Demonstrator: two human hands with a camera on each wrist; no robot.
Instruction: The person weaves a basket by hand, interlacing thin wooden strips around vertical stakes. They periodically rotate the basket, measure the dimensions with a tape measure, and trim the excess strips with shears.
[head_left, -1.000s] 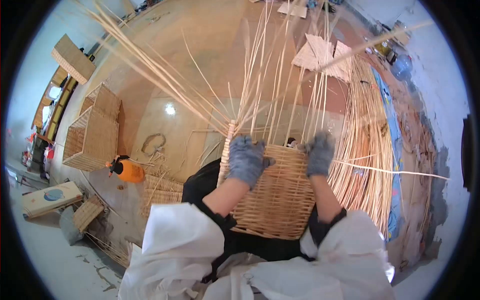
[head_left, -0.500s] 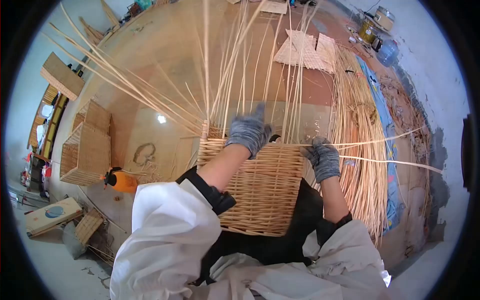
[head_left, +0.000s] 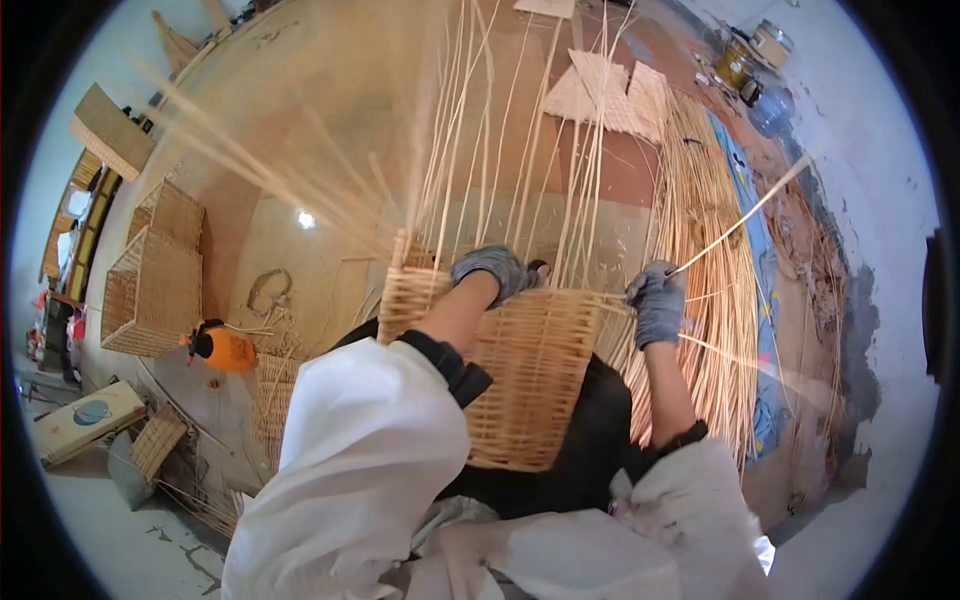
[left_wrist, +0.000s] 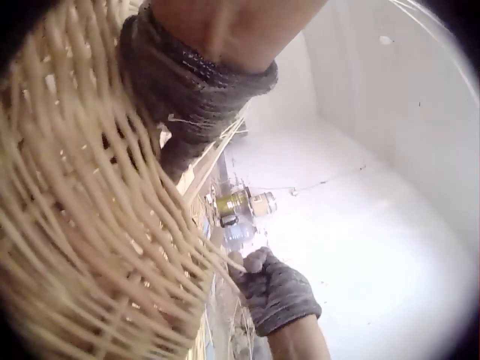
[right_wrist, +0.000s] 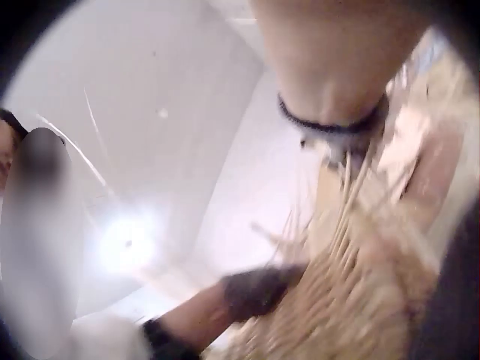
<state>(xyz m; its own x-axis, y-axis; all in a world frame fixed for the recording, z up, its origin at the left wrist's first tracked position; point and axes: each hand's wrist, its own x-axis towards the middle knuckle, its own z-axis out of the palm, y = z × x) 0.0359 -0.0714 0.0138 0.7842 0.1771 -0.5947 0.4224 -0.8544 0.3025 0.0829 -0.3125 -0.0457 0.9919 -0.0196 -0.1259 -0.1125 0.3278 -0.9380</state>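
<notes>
A part-woven wicker basket (head_left: 525,390) leans on the person's lap, with long upright canes (head_left: 585,190) rising from its top edge. The gloved left hand (head_left: 492,270) reaches over that edge and grips it; in the left wrist view the weave hides its fingers. Just off the basket's right corner, the gloved right hand (head_left: 657,300) grips a weaving cane (head_left: 740,228) that runs from the edge and sticks out up to the right. In the left wrist view the right hand (left_wrist: 276,292) has its fingers curled at the cane ends.
A long bundle of loose canes (head_left: 705,290) lies on the floor at right, beside a blue cloth (head_left: 765,350). Woven panels (head_left: 600,95) lie at the back. To the left stand open wicker boxes (head_left: 155,290) and an orange spray bottle (head_left: 228,350). A water jug (head_left: 772,112) is by the wall.
The left hand has gone from the left corner, with a finger raised on the way, down over the top edge. The right hand has moved out to the right with the cane.
</notes>
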